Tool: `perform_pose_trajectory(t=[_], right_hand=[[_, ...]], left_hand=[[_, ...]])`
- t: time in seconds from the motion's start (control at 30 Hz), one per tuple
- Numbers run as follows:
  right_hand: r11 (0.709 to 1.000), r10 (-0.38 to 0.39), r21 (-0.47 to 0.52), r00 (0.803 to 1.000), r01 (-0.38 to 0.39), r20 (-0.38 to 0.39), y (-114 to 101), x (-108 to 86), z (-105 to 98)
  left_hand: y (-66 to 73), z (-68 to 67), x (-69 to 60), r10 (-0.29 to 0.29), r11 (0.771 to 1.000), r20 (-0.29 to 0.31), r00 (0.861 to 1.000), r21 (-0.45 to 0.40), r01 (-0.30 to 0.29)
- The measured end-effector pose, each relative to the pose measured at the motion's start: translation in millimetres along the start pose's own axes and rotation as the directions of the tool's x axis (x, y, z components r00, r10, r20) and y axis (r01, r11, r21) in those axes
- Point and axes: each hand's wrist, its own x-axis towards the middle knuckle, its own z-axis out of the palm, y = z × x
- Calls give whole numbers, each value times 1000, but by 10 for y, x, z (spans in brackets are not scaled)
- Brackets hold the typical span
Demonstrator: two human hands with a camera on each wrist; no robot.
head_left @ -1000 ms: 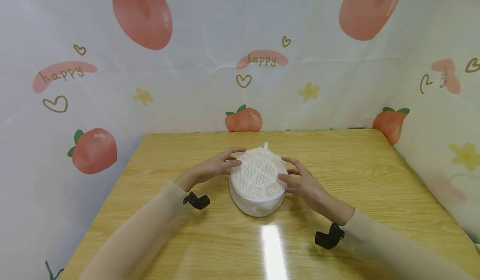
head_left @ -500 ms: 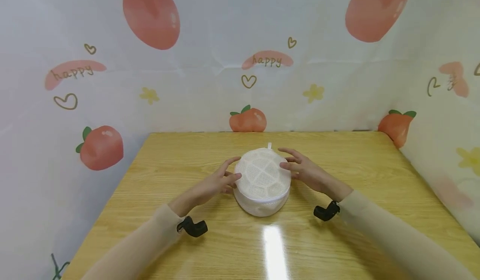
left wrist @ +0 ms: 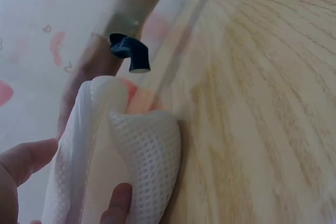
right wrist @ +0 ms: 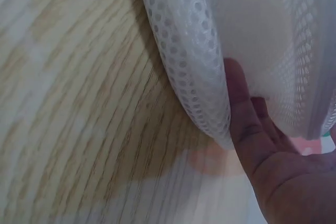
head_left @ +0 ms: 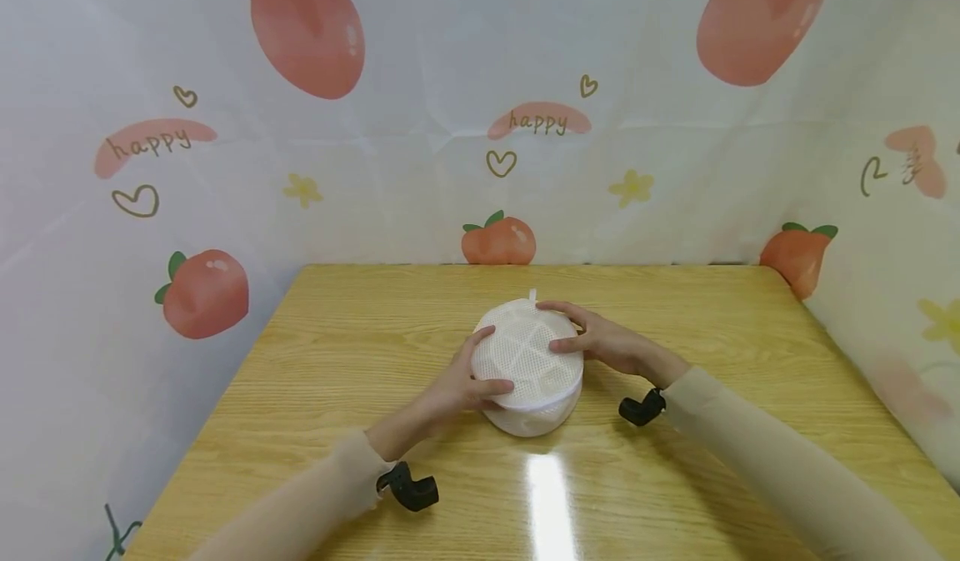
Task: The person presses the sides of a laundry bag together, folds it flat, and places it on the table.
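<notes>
A round white mesh laundry bag (head_left: 525, 353) with a zipped rim and a small loop at its back sits on the wooden table. From the left, my left hand (head_left: 459, 384) grips its edge, thumb and a finger over the mesh top. On the far right side my right hand (head_left: 609, 344) holds the rim, with thumb and fingertip on the top. In the left wrist view, fingers (left wrist: 118, 203) lie against the soft side wall of the bag (left wrist: 152, 145). In the right wrist view, fingers (right wrist: 249, 129) press into the sagging side of the bag (right wrist: 186, 61). Its underside is hidden.
The wooden table (head_left: 360, 319) extends around the bag, with a bright light reflection near the front. A white cloth (head_left: 405, 186) printed with peaches hangs behind and beside it. Black wrist cameras (head_left: 411, 488) sit under both wrists.
My left hand has come further over the bag's near left edge, and the right hand has moved in onto its top at the back right. The top has turned and tilted slightly.
</notes>
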Motion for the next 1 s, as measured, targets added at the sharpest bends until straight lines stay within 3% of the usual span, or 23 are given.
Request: perform_pose_trajectory(t=[0.13, 0.23, 0.43, 0.77, 1.0], right_hand=[[1000, 1, -8, 1000, -1, 18, 10, 32, -9], [1000, 3, -16, 999, -3, 37, 23, 49, -9], [999, 6, -43, 997, -3, 75, 47, 46, 23], [998, -31, -59, 998, 35, 60, 75, 38, 80], [997, -36, -61, 997, 40, 64, 100, 33, 94]], left_hand=[[-17, 88, 13, 49, 987, -108, 993, 155, -32], [-18, 138, 22, 80, 975, -139, 987, 219, -48], [-43, 183, 33, 65, 984, -125, 990, 172, -43], [-112, 215, 47, 79, 983, -166, 983, 174, -50], [-125, 205, 51, 70, 992, -157, 985, 111, -52]])
